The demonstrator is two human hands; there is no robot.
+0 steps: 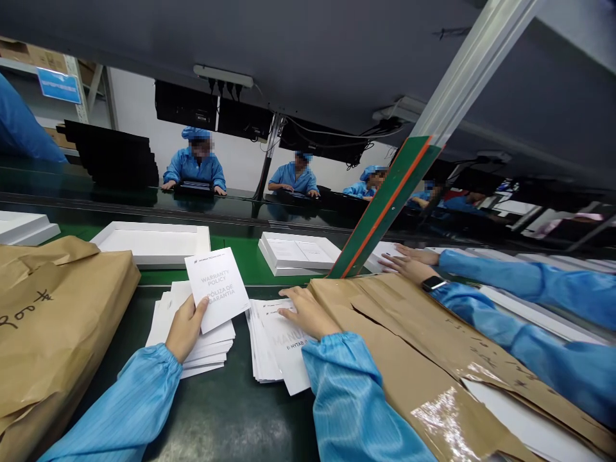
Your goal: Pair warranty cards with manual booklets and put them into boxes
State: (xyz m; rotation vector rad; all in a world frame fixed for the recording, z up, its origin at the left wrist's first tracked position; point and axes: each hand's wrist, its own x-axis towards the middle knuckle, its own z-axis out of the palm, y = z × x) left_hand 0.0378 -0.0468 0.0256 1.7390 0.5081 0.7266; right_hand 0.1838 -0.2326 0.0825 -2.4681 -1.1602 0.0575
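My left hand (185, 327) holds a white warranty policy leaflet (216, 287) lifted off a stack of the same leaflets (205, 346) on the dark bench. My right hand (308, 312) rests flat, fingers spread, on a second stack of white manual booklets (276, 350) just to the right. Both my sleeves are blue. On the green conveyor beyond, an open white box tray (154, 242) lies behind the left stack and another white box with papers inside (298, 252) lies behind the right stack.
Brown paper wrapping lies at the left (52, 321) and at the right (433, 359). A co-worker's hands (409, 262) in blue sleeves reach onto the belt at right. A green-orange slanted post (385, 205) rises ahead. Several seated workers face me across the line.
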